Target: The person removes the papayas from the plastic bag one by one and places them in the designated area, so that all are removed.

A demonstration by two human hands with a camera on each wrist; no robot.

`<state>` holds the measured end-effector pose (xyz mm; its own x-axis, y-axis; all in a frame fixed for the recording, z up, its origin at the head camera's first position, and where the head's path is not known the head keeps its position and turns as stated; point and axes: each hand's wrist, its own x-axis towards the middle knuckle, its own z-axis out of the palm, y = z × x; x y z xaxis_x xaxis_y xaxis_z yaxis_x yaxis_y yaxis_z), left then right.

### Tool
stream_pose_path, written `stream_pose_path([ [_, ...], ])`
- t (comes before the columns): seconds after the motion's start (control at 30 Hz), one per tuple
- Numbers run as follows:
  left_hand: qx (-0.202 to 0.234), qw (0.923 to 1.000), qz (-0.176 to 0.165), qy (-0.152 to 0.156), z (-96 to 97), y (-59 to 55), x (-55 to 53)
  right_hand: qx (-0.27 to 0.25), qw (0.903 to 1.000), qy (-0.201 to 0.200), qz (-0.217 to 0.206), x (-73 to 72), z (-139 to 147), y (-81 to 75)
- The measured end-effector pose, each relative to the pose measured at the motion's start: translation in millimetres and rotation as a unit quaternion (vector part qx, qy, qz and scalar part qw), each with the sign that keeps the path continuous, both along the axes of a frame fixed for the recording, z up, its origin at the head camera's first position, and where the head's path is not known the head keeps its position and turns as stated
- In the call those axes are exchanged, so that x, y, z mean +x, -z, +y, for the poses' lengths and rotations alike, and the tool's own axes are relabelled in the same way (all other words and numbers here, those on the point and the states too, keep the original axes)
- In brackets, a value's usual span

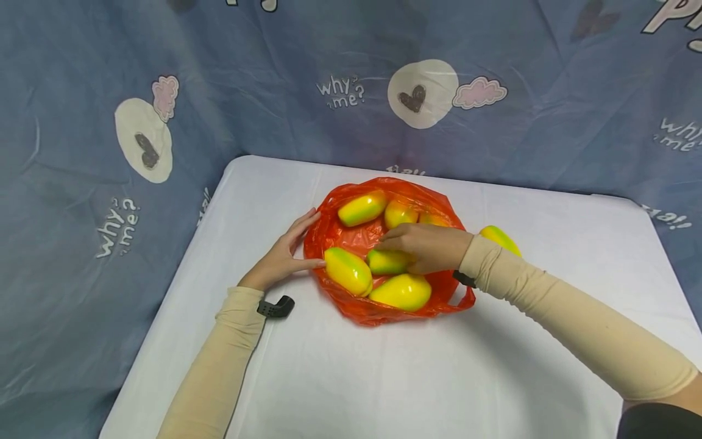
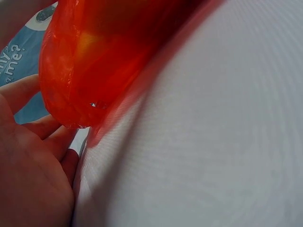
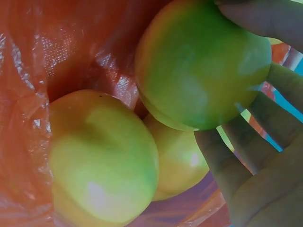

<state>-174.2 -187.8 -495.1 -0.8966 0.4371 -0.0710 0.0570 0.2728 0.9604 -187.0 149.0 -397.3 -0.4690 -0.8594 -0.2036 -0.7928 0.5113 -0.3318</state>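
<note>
Partly hidden, a glossy fruit [image 1: 385, 262] is gripped by the right hand [image 1: 430, 246] inside the crinkly bag [image 1: 373, 316]. The left hand [image 1: 281, 257], spread, touches the bag's left side.

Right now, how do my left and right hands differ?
Your left hand touches the red bag at its edge; your right hand reaches into it. The right hand grips a yellow-green fruit; the left hand holds none. Both arms wear beige sleeves.

red bag [image 1: 356, 239], yellow-green fruits [image 1: 348, 271], white tablecloth [image 1: 351, 372]
</note>
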Motion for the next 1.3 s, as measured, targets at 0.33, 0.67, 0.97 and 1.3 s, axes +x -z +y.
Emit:
stream_pose_path([
  [0.33, -0.004, 1.0000, 0.002, -0.001, 0.3, 2.9, -1.4, -0.004, 0.9999, -0.003, 0.012, 0.4, 1.1, -1.5],
  [0.67, -0.002, 1.0000, 0.002, 0.000, -0.9, 3.1, -1.4, 0.002, 0.9989, 0.046, -0.015, -1.4, 5.5, -1.2],
  [0.97, 0.001, 0.9999, 0.011, 0.004, -0.8, 5.2, -3.5, -0.056, 0.9941, 0.090, -0.025, 0.2, 18.5, -1.2],
  [1.3, 0.001, 0.9999, 0.011, 0.002, -2.1, 5.4, -3.4, -0.125, 0.9797, 0.150, -0.046, 9.3, 28.8, -1.2],
])
